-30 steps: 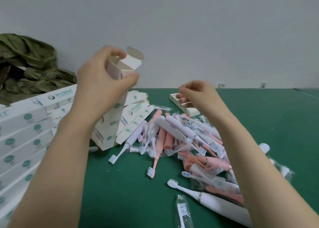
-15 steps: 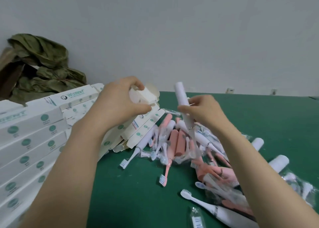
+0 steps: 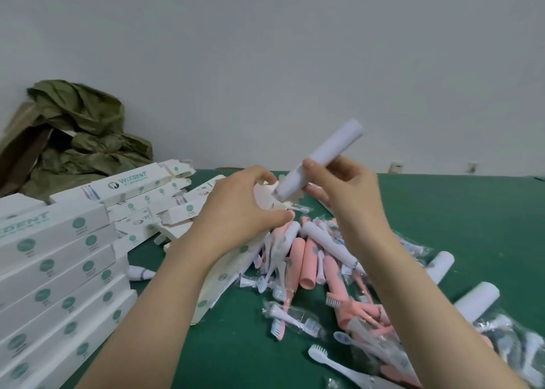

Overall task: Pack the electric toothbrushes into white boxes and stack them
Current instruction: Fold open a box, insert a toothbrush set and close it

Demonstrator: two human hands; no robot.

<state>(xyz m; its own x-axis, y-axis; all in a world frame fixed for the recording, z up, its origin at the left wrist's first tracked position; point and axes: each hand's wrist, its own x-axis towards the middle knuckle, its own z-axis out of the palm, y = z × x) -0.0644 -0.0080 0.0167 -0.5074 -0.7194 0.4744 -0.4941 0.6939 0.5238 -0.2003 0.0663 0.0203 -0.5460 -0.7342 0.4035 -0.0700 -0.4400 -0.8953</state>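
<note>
My left hand [image 3: 236, 211] grips the open end of a long white box [image 3: 218, 282] that slants down toward me over the green table [image 3: 472, 217]. My right hand [image 3: 345, 188] pinches a white electric toothbrush [image 3: 321, 158], tilted with its thick end up to the right. Its lower end sits at the box's open mouth between both hands. A heap of white and pink toothbrushes [image 3: 312, 259] and bagged brush heads lies under and to the right of my hands.
Several packed white boxes [image 3: 59, 270] are stacked at the left edge. Loose flat boxes [image 3: 153, 194] lie behind them. An olive green cloth [image 3: 82, 129] is bunched against the wall at the back left. More white toothbrush handles [image 3: 477, 300] lie at the right.
My right hand lifted a white toothbrush out of the heap and tilted it so its lower end meets the box mouth. My left hand lowered the box toward the table.
</note>
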